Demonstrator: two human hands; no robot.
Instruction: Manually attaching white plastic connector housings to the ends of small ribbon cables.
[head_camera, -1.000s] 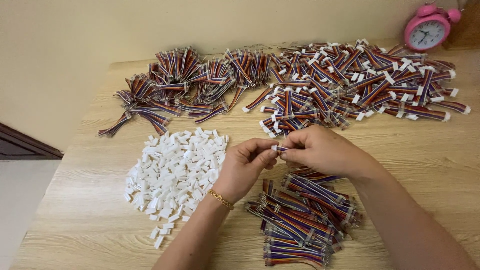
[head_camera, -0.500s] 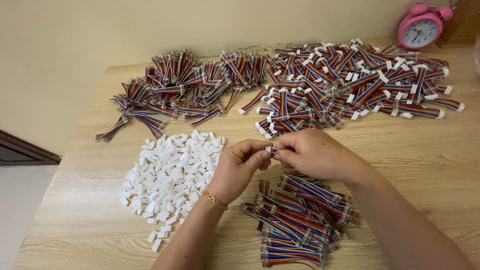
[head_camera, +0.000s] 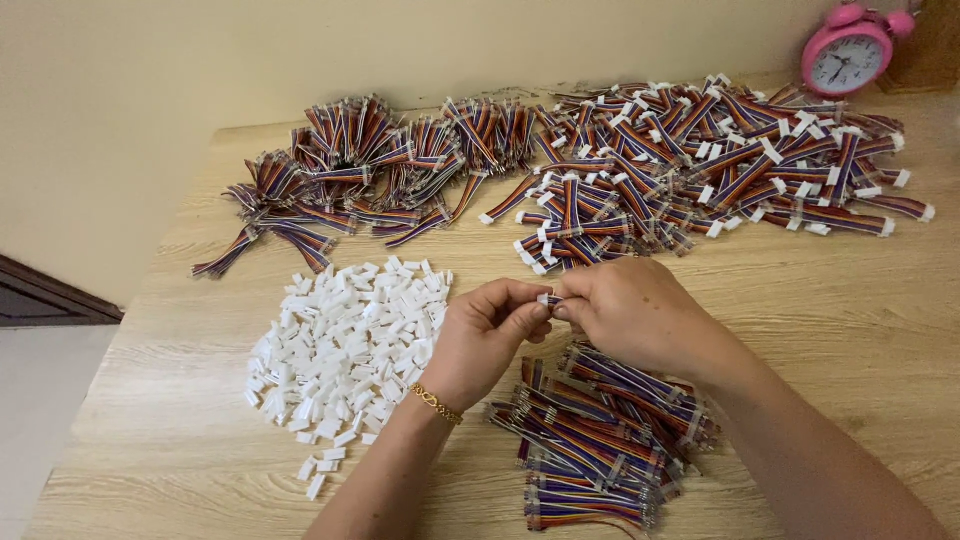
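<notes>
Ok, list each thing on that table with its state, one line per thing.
Left hand: fingertips pinching a small white connector.
Right hand: pinching the same piece.
White connector pile: loose heap.
Ribbon cables under the hands: stacked, no white ends visible.
Far cables with white ends: spread out.
Pink alarm clock: upright.

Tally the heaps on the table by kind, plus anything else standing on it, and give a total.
Heaps of loose white plastic connectors: 1
Heaps of striped ribbon cables without white ends: 2
Heaps of ribbon cables with white ends fitted: 1
Pink alarm clocks: 1
Total: 5
Both hands, left and right, pinch one small white piece between them.
</notes>
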